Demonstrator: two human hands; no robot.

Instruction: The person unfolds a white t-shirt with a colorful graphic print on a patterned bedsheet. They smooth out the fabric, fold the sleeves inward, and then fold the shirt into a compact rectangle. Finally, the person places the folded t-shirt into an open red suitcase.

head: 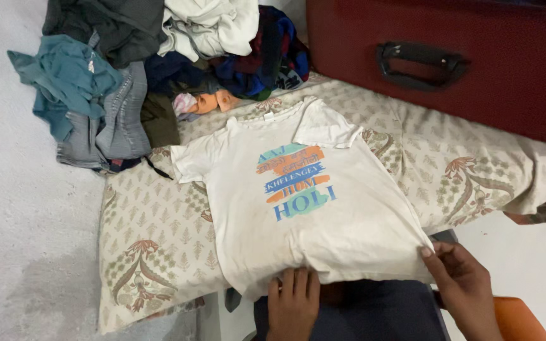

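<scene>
- While a white T-shirt (298, 196) lies face up on a patterned bedsheet (153, 233), its multicoloured chest print showing, a person works at its lower hem from the near edge of the frame.
- Spread nearly flat, the shirt has one sleeve already folded in over the chest on the right side, while the other sleeve lies out to the left; the flat lay keeps the cloth smooth and the edges easy to reach.
- At the hem's middle, the left hand (294, 303) rests palm down, fingers together and extended, pressing the fabric rather than gripping it; its grip is not closed on anything that can be seen.
- On the hem's right corner, the right hand (459, 284) has thumb and fingertips pinched together on the edge of the cloth, a narrow grip clamped on the shirt, apparently to hold that corner taut.
- Under both hands sits a dark garment (361, 309), partly hidden by the shirt's hem.
- Behind the shirt, a heap of unsorted clothes (159, 57) in teal, grey, white and dark blue lies well apart from the hands.
- A maroon suitcase (450, 63) with a black handle stands along the far right, just beside the sheet.
</scene>
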